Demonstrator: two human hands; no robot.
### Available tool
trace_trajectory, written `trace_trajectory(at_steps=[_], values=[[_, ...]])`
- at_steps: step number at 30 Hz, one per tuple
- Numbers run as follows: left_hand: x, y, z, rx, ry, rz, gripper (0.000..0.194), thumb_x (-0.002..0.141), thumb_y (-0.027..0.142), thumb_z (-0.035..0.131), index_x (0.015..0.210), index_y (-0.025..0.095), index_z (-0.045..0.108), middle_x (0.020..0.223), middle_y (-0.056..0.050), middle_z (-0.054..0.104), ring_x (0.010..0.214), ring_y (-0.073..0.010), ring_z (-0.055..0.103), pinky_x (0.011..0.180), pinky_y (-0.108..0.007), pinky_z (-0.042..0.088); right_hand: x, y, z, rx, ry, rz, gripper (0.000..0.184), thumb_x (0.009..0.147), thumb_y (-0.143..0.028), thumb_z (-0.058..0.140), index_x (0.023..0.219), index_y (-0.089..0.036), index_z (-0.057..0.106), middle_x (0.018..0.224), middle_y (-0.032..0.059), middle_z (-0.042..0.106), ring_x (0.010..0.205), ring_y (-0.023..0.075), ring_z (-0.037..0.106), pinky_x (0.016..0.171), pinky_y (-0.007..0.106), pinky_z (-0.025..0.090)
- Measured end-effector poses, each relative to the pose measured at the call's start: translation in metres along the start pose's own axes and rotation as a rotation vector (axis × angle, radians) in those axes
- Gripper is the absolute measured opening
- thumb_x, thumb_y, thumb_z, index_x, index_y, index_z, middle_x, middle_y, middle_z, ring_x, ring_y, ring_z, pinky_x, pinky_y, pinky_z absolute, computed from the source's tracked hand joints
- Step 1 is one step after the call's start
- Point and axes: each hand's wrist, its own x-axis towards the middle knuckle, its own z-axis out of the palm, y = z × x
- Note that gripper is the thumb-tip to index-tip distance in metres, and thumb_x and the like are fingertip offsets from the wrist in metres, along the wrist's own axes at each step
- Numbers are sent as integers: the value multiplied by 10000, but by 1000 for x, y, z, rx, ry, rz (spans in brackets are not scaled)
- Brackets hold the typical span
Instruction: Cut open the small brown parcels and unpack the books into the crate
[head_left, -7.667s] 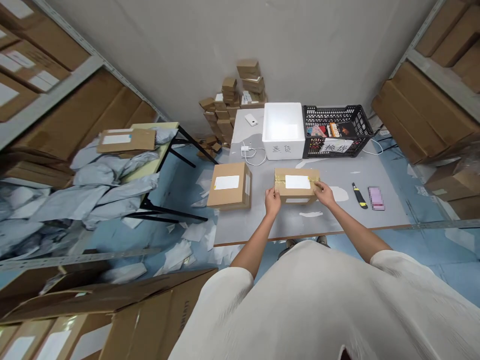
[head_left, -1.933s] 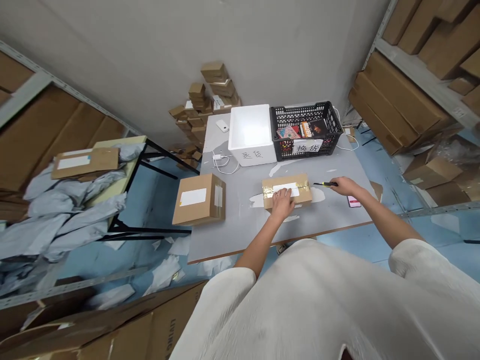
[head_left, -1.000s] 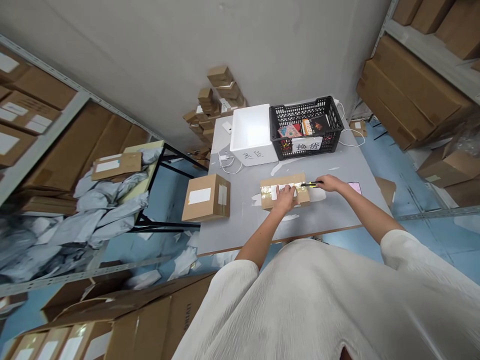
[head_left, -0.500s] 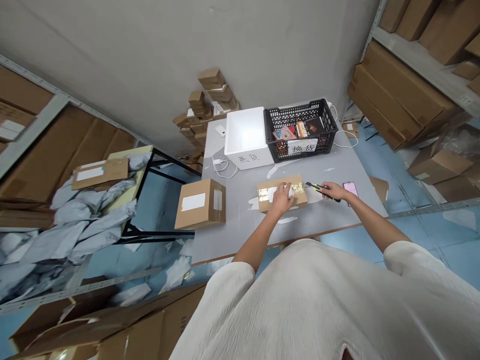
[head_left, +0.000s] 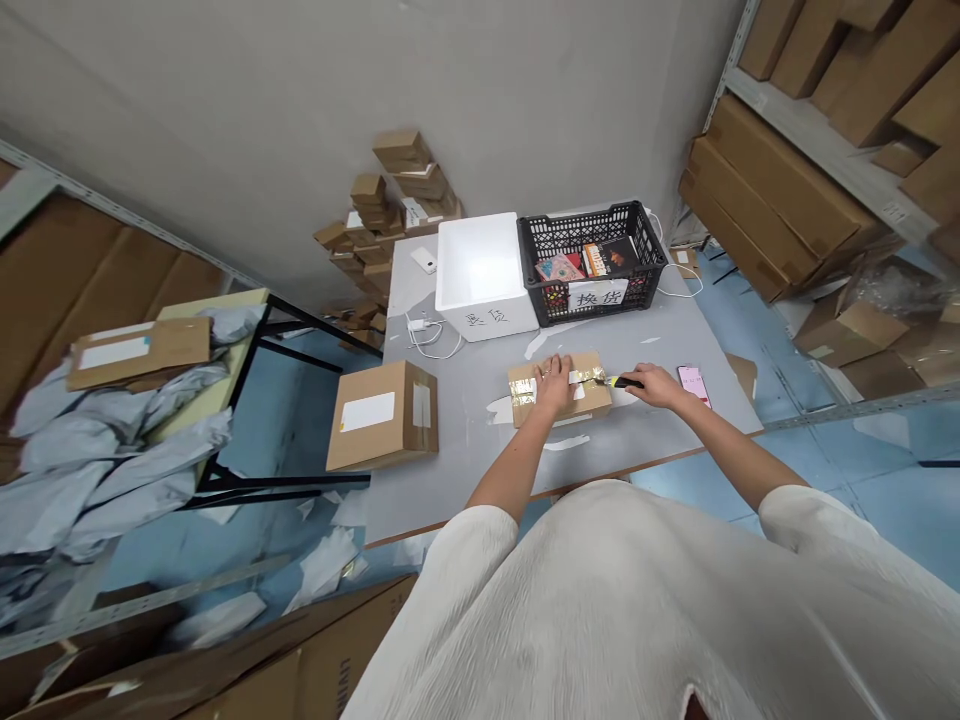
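A small taped cardboard box [head_left: 592, 403] lies on the grey table [head_left: 465, 470] in front of me. My left hand [head_left: 553, 383] rests on its top with the fingers spread, pressing near the middle of the shiny tape. In my right hand [head_left: 652, 385] is a utility knife [head_left: 624, 381], black and yellow, pointing left. Its tip meets the taped right end of the box. A white label on the box top is partly hidden by my left hand. Just right of my right hand lies a phone [head_left: 694, 384] with a lit pink screen.
A larger cardboard box [head_left: 375, 415] stands at the table's left edge. Behind are a white foam box [head_left: 487, 318] and a black crate [head_left: 596, 295] holding books. Stacked parcels [head_left: 409, 190] lean by the wall. Grey mailing bags [head_left: 142, 480] pile up on the left.
The knife has moved left from beside the box to its taped right end, turning more level. My left hand stays on the box, its fingers now more spread. The view has shifted slightly.
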Motion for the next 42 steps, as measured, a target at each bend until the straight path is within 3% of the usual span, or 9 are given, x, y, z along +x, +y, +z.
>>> trace_trajectory(at_steps=[7,13,27,33,36,42], values=[[-11,-3,4,28,118,74,680,1125,406,320,1750,139,337,1789,-223,389,1687,-366,300,1371,-588,181,0,0,6,-2,-19,29,483,1076,-405,634,1536,-284,716,1221,142,742,1129,320,699,975,374,500],[-13,-4,8,54,166,84,674,1141,425,244,1710,108,415,1768,-224,426,1668,-358,343,1369,-567,190,-4,-5,21,-39,97,45,453,1097,-384,598,1518,-269,721,1267,147,728,1178,321,663,1029,392,467],[-16,-1,2,65,128,56,675,1135,412,265,1748,147,363,1786,-195,412,1685,-342,318,1381,-584,168,3,3,30,-57,146,43,472,1095,-423,575,1530,-299,708,1334,148,706,1213,342,597,1016,429,437],[-18,0,3,19,119,41,676,1127,399,283,1758,164,345,1805,-183,380,1704,-322,289,1402,-577,118,3,24,13,-19,251,198,497,1089,-437,534,1520,-267,714,1289,179,713,1197,378,596,1030,469,463],[-17,0,4,5,110,21,692,1118,411,320,1769,175,320,1813,-174,368,1714,-318,266,1406,-585,100,2,36,6,25,255,206,516,1062,-447,570,1514,-244,709,1295,182,717,1217,390,598,1048,486,470],[-28,-1,-1,-50,71,40,736,1086,480,426,1749,170,356,1856,-167,260,1746,-343,158,1403,-630,62,15,16,15,152,226,154,504,1049,-461,578,1454,-201,724,1297,175,720,1221,359,628,1074,453,495]])
